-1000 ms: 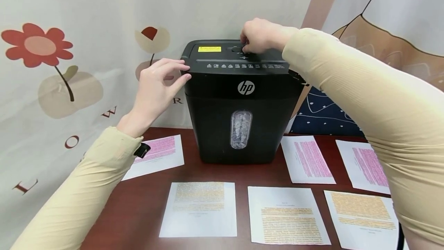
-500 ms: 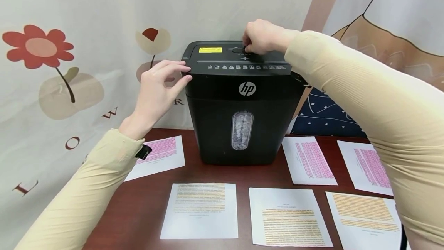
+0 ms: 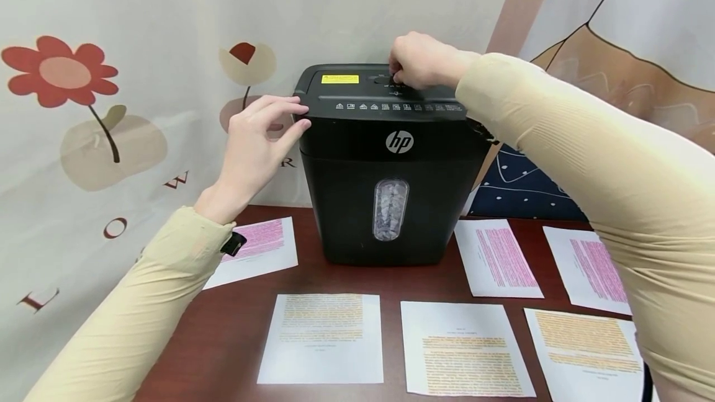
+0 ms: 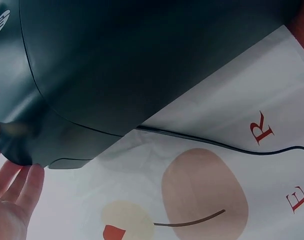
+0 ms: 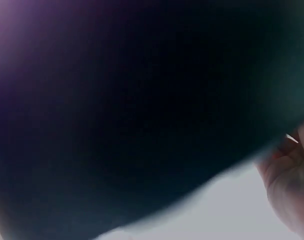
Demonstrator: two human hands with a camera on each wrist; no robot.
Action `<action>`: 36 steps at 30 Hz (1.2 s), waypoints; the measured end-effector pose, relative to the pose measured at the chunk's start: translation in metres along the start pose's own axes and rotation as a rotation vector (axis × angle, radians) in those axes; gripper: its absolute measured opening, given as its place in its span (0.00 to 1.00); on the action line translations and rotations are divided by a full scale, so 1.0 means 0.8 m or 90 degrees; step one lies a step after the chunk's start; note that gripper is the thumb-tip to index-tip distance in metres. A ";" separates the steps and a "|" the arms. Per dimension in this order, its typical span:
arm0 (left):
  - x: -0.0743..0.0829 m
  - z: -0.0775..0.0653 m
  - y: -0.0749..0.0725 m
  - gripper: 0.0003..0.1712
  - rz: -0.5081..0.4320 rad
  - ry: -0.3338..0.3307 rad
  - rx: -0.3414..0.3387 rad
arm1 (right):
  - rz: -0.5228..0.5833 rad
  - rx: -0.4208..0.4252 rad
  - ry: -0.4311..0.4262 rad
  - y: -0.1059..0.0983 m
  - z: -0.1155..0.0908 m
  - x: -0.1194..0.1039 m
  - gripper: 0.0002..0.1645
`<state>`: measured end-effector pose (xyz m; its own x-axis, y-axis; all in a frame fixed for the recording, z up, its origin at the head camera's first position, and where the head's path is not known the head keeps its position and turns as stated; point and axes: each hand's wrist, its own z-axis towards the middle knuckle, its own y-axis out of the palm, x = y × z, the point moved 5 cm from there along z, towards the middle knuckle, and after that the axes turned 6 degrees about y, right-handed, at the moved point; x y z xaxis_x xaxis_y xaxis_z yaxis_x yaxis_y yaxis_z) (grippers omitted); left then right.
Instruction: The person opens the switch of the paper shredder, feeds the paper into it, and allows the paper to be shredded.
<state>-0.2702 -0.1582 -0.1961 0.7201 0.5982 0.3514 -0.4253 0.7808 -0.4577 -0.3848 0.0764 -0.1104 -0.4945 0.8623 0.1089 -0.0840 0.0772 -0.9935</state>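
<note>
A black HP paper shredder (image 3: 346, 203) stands upright at the back of the table, shredded paper showing through its clear window (image 3: 391, 209). My left hand (image 3: 254, 135) rests on its top left corner, thumb on the front and fingers along the lid's edge; the left wrist view also has these fingers (image 4: 31, 187) touching the casing. My right hand (image 3: 419, 61) is curled over the top, with thumb and index finger at a small black switch (image 3: 395, 78), mostly hidden by the fingers. In the right wrist view the dark casing (image 5: 157, 120) fills most of the picture, blurred.
Pink-marked sheets lie left (image 3: 262, 250) and right (image 3: 499, 259) of the shredder, another (image 3: 586, 268) farther right. Orange-marked sheets (image 3: 321, 340) (image 3: 466, 349) (image 3: 586, 352) lie in front. A black cord (image 4: 217, 142) runs along the patterned curtain (image 3: 167, 5) behind.
The view shifts slightly. My right fingers stay at the switch with at most a tiny movement, and my left hand keeps its place on the corner. The sheets have not moved.
</note>
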 end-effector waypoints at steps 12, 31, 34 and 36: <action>0.001 0.001 0.002 0.14 -0.004 0.000 -0.001 | 0.046 0.014 0.018 0.000 -0.006 -0.005 0.19; 0.007 -0.004 0.011 0.16 0.007 0.006 -0.003 | 0.080 0.038 0.010 0.000 -0.026 -0.004 0.22; 0.004 -0.010 0.012 0.20 0.009 0.003 -0.007 | 0.088 0.041 0.006 0.001 -0.038 -0.004 0.24; 0.003 -0.014 0.014 0.22 0.006 -0.001 -0.012 | 0.096 0.040 0.007 0.004 -0.048 -0.002 0.26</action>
<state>-0.2667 -0.1501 -0.2093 0.7148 0.6064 0.3482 -0.4223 0.7713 -0.4763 -0.3511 0.0945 -0.1150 -0.4954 0.8676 -0.0418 -0.0633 -0.0840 -0.9944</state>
